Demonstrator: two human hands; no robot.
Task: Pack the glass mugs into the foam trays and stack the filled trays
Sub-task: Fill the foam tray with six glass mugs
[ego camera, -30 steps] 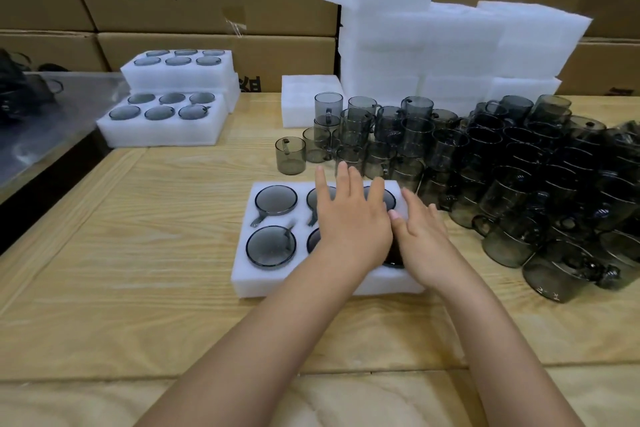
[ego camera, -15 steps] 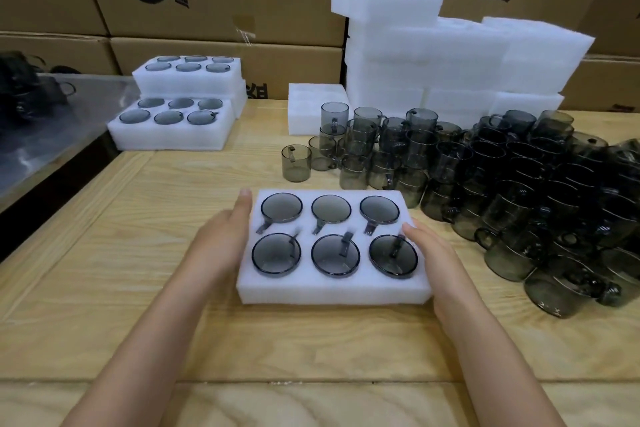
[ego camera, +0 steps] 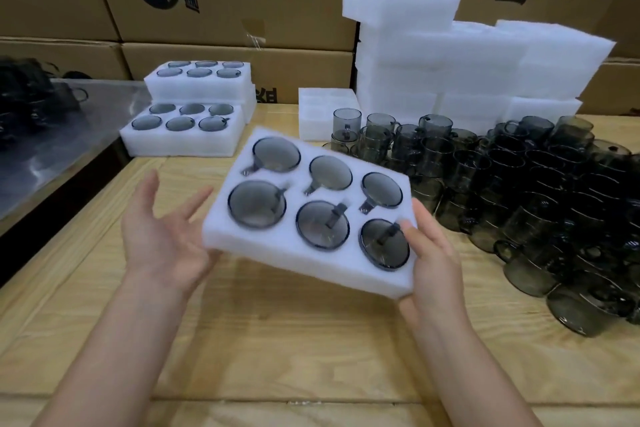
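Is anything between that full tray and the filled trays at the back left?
Nothing visible. The filled tray, held up by the left hand and right hand, has only tabletop between it and the stacked trays; loose mugs stand to the right.

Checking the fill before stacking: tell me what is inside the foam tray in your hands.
Six dark glass mugs, one in each round pocket of the foam tray. Only their circular ends and handles show; the bodies are sunk in the foam and hidden.
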